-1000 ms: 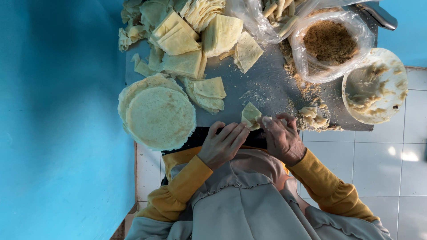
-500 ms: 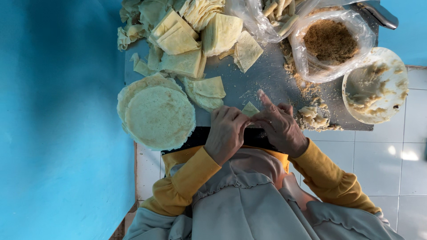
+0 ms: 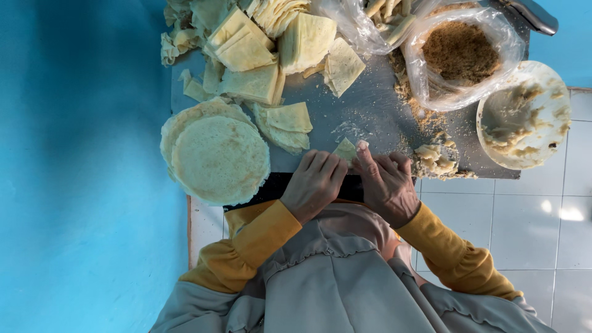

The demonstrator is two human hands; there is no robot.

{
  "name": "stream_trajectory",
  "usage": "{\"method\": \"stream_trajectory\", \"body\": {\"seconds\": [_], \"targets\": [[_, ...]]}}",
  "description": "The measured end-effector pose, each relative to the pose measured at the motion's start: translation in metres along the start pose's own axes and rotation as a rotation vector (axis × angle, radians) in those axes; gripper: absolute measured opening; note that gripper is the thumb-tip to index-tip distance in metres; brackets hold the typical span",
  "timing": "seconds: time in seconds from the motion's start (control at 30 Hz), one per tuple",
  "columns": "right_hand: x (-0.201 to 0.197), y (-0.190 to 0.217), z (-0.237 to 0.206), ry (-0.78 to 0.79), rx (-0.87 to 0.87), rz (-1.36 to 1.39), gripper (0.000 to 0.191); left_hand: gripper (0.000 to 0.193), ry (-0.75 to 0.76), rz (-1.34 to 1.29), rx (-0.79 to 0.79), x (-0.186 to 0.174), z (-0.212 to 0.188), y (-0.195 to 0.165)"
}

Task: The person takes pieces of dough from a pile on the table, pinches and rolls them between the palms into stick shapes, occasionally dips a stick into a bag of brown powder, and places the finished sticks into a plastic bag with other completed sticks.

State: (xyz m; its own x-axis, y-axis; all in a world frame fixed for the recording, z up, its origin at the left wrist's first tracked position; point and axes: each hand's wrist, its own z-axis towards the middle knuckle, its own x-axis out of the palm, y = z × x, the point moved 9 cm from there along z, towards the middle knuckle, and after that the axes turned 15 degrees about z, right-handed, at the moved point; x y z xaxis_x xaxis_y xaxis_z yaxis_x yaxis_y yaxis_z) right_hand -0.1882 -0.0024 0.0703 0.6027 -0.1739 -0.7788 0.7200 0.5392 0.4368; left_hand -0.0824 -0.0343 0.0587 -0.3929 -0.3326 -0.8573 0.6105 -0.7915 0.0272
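Now, your hands: both rest on the near edge of the grey tabletop (image 3: 370, 105), side by side.
Left hand (image 3: 316, 185): fingers together, pressing flat on the small folded wrapper (image 3: 345, 150).
Right hand (image 3: 387, 184): fingers closed around the wrapper's other side, forefinger stretched along its edge.
Wrapper: thin, soft and probably easy to tear; hold it by the folded edges with light fingertip pressure.
Beside you: stack of round crepes (image 3: 219, 159) to one side, lump of filling (image 3: 435, 161) to the other.
Further off: folded pieces (image 3: 246, 49), bag of brown crumbs (image 3: 459, 52), smeared white bowl (image 3: 524, 117).
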Motion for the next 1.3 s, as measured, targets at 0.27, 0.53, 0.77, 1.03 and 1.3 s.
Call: {"method": "stream_trajectory", "body": {"seconds": [0.27, 0.53, 0.77, 1.03, 1.3], "targets": [[0.011, -0.059, 0.030, 0.186, 0.495, 0.610, 0.096, 0.003, 0.268, -0.429, -0.227, 0.051, 0.024, 0.033], [-0.003, -0.005, 0.016, 0.016, 0.045, 0.135, 0.088, 0.010, 0.089, -0.115, -0.051, 0.017, 0.003, 0.009], [-0.001, -0.029, 0.028, 0.048, 0.215, 0.272, 0.081, 0.011, 0.074, -0.142, -0.099, 0.013, 0.015, 0.020], [-0.002, -0.027, 0.029, 0.047, 0.195, 0.301, 0.080, 0.011, 0.144, 0.022, 0.021, 0.009, 0.018, 0.002], [-0.002, -0.015, 0.024, 0.064, 0.017, 0.105, 0.078, 0.012, 0.280, 0.072, 0.068, 0.018, 0.025, 0.002]]}}
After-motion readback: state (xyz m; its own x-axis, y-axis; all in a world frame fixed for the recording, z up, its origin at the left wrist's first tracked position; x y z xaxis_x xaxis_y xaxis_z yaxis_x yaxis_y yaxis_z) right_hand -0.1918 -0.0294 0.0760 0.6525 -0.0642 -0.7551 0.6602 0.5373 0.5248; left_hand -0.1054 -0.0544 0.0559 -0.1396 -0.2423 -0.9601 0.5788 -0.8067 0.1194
